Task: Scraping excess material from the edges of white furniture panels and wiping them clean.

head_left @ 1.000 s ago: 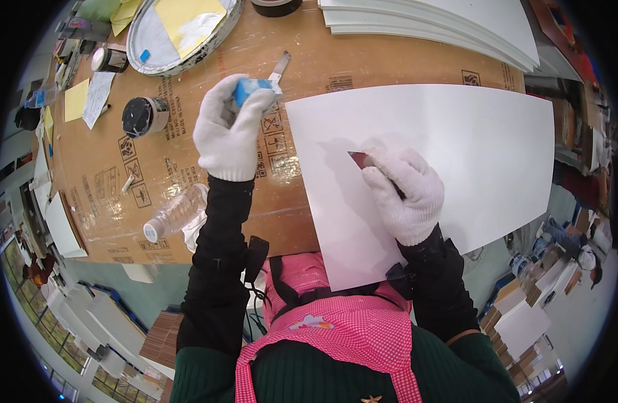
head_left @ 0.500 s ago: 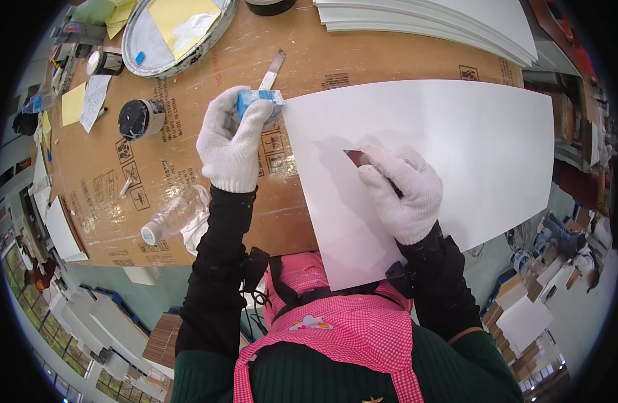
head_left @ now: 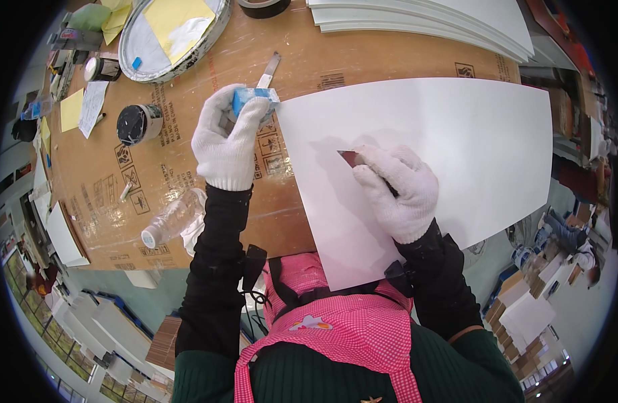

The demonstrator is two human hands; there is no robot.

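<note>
Both of my hands wear white knit gloves. My left hand (head_left: 227, 138) is closed around a small blue-and-white block (head_left: 250, 101), pinched between thumb and fingers beside the sheet's upper left corner. Just beyond it lies a flat knife-like metal blade (head_left: 271, 65) with a pale lower part, partly hidden by the block. Over the large white sheet (head_left: 483, 141), my right hand (head_left: 399, 191) is closed on a small dark-red pointed piece (head_left: 350, 157). Only its tip shows past the fingers; its kind is unclear. The sheet's near edge reaches my pink checked apron (head_left: 349, 329).
The table (head_left: 282, 221) has a brown printed covering. A plastic bottle (head_left: 171, 220) lies left of my forearm. Farther off are a dark-lidded jar (head_left: 139, 124), a round tub lid (head_left: 137, 43) with yellow paper, a tape roll (head_left: 263, 7), and stacked white boards (head_left: 423, 20).
The whole view has shifted slightly, so table things appear a little farther left. Both hands keep their grips and stay in nearly the same places over the table and sheet.
</note>
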